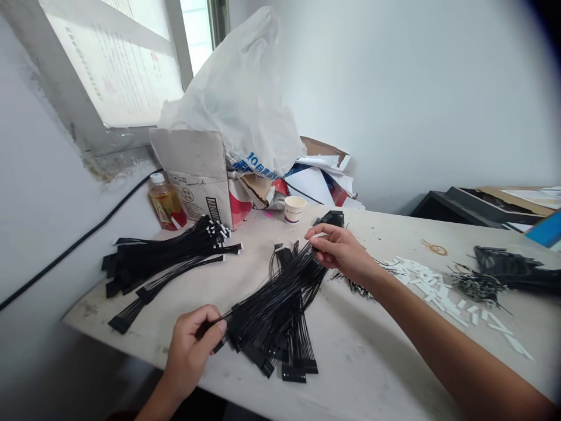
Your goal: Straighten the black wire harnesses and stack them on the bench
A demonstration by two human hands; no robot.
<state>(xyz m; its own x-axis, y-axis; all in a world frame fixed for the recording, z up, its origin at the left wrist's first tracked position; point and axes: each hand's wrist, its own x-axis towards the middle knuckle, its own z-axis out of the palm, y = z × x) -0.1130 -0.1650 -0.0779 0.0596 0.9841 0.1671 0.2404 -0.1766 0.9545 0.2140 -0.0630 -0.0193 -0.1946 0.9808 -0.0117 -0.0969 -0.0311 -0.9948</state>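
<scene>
A pile of black wire harnesses (280, 304) lies in the middle of the table, with flat black connectors at its near end. My left hand (193, 342) is closed at the pile's left side, thumb and fingers pinching the connector end of one wire harness. At the far end, my right hand (335, 248) pinches thin black wires between thumb and forefinger; its fingertips partly hide the wire ends. Another bundle of black wire harnesses (162, 257) rests to the left, its small white connectors pointing right. A couple of separate harnesses (144, 292) lie along its near side.
White plastic housings (432, 286) are scattered at right, beside loose black wires (477, 286) and a rubber band (435, 248). A paper cup (294, 209), bottle (165, 202), cardboard box (193, 175) and large plastic bag (249, 99) stand at the back.
</scene>
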